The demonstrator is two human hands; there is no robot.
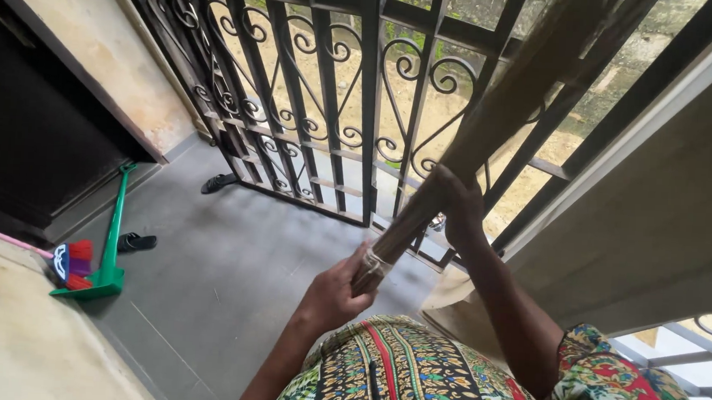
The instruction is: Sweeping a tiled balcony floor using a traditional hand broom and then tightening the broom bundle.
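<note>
Both the left hand [336, 292] and right hand [453, 199] are gripping closed round the bundled-stick broom [490, 126], probably light, springy, best held near its bound end.

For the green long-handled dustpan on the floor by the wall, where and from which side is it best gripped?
Probably the upper end of the green dustpan's handle, near, taken from above on the open floor side. The handle is thin and leans toward the dark doorway, while the pan sits flat on the grey floor with a coloured brush crowding it.
</note>
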